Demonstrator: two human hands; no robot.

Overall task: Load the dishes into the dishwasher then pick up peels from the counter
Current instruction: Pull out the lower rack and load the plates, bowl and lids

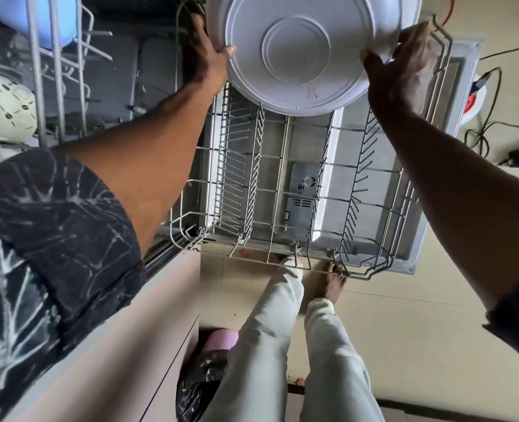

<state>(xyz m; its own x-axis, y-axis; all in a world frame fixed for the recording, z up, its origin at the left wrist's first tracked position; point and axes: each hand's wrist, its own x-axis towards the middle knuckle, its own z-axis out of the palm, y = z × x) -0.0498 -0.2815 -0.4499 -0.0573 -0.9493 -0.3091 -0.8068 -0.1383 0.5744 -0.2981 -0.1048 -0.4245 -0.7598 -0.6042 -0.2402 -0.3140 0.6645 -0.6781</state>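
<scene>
plate loading | left hand (206, 53) and right hand (401, 71) grip opposite rims of large round white plate (297, 47), underside toward camera | plate held over far end of pulled-out grey wire dishwasher rack (282, 184) | lower edge meets left tine row, nearer left hand

Both bare forearms reach forward and away from the body, with dark patterned short sleeves at the upper arms. The left hand (206, 56) and the right hand (401, 74) grip opposite edges of a white plate (297, 50), each thumb laid on its near face and the fingers passing behind the rim. Below, two legs in pale trousers stand side by side, one bare foot showing.
</scene>
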